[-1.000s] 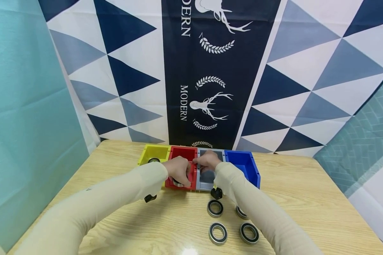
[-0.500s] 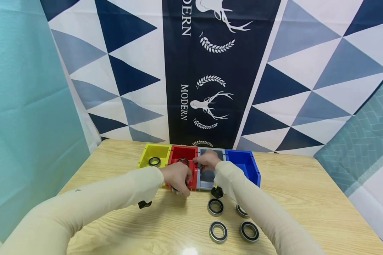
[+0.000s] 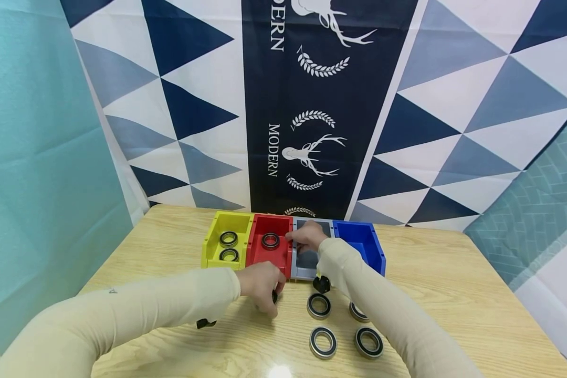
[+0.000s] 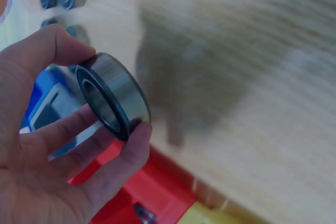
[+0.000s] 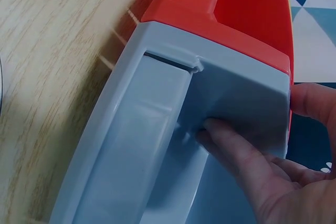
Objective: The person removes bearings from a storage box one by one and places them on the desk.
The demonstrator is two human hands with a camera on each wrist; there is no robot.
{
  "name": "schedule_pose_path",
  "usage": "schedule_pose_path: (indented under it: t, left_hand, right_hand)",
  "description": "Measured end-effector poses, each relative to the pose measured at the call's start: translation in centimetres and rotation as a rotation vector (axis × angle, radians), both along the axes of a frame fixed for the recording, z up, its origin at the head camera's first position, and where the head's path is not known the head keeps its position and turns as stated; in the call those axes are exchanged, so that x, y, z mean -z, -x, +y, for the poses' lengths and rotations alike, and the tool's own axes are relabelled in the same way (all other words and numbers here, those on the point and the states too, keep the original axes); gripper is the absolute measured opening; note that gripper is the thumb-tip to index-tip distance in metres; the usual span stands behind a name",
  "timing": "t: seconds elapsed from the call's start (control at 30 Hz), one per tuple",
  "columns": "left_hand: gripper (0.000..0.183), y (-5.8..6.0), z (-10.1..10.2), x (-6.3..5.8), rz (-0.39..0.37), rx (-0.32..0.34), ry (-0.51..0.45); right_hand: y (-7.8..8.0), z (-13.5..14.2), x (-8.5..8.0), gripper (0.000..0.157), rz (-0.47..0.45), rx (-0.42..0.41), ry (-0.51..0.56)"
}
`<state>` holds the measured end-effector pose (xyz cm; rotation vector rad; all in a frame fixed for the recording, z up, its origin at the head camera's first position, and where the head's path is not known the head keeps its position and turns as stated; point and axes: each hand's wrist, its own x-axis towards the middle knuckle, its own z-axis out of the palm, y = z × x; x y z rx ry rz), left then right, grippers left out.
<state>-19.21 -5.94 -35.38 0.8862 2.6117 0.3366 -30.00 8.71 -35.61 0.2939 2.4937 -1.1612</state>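
My left hand (image 3: 261,286) pinches a ball bearing (image 4: 125,90) by its outer rim between thumb and fingers, held tilted above the table in front of the red bin (image 3: 276,256). My right hand (image 3: 309,236) is at the grey bin (image 3: 306,273); in the right wrist view its fingers (image 4: 79,124) are not shown, but its own fingers (image 5: 236,150) reach inside that bin. Its thumb lies over the rim beside the red bin, so the hand grips the wall. One bearing (image 3: 270,234) lies in the red bin, and two sit in the yellow bin (image 3: 209,247).
A blue bin (image 3: 377,247) ends the row on the right. Several bearings, among them a front one (image 3: 323,356), lie on the wooden table (image 3: 179,352) in front of the bins. A patterned cloth (image 3: 208,157) hangs behind.
My left hand has drawn back out of the red bin toward the table's front, bringing the bearing along. My right hand stays at the grey bin.
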Motion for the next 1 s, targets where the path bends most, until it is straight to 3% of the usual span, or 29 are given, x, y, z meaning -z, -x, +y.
schedule_pose_path:
  t: [0.17, 0.43, 1.0]
  left_hand:
    - [0.026, -0.7, -0.3, 1.4, 0.089, 0.039, -0.003]
    - [0.031, -1.5, -0.5, 2.1, 0.145, 0.055, 0.031]
    - [0.036, -1.0, -0.2, 2.9, 0.209, 0.039, 0.05]
  right_hand:
    - [0.0, 0.0, 0.0, 0.022, 0.006, -0.002, -0.002]
    - [-0.2, 0.0, -0.2, 0.023, 0.0, -0.007, 0.003]
    - [-0.1, 0.1, -0.1, 0.025, -0.007, 0.012, 0.001]
